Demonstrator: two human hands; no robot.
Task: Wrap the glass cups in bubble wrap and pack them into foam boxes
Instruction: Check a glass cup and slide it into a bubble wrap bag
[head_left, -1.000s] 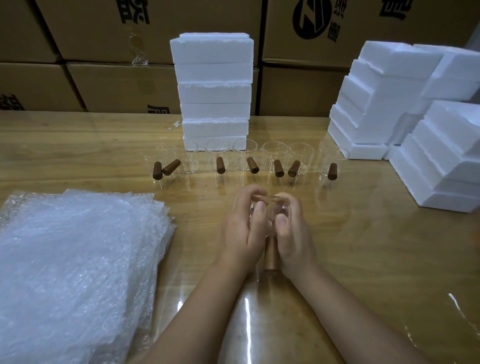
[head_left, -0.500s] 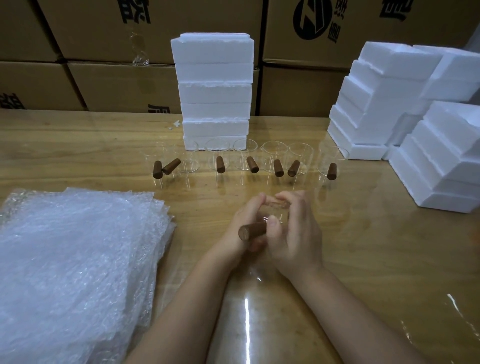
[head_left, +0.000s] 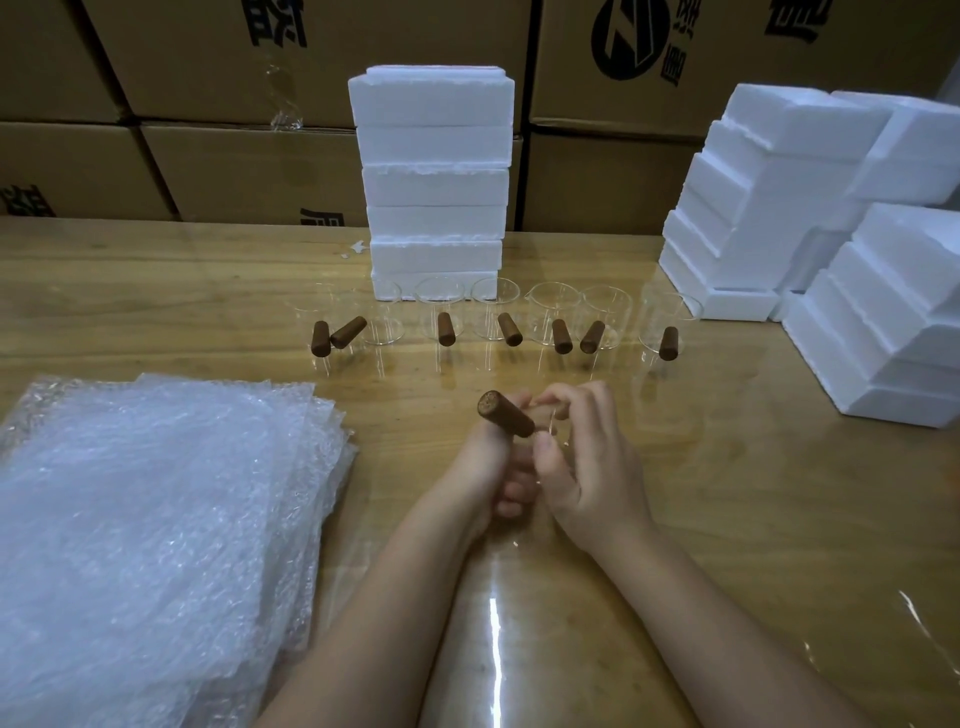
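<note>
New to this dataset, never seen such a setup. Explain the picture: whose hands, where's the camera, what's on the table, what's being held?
No machine here: a person works with bare hands. The one view comes from a camera on their head, looking forward and down. The left hand and right hand together hold one glass cup with a brown handle. On the table lie a pile of bubble wrap at the left, a row of seven more cups, and stacks of foam boxes. Cardboard boxes stand behind.
</note>
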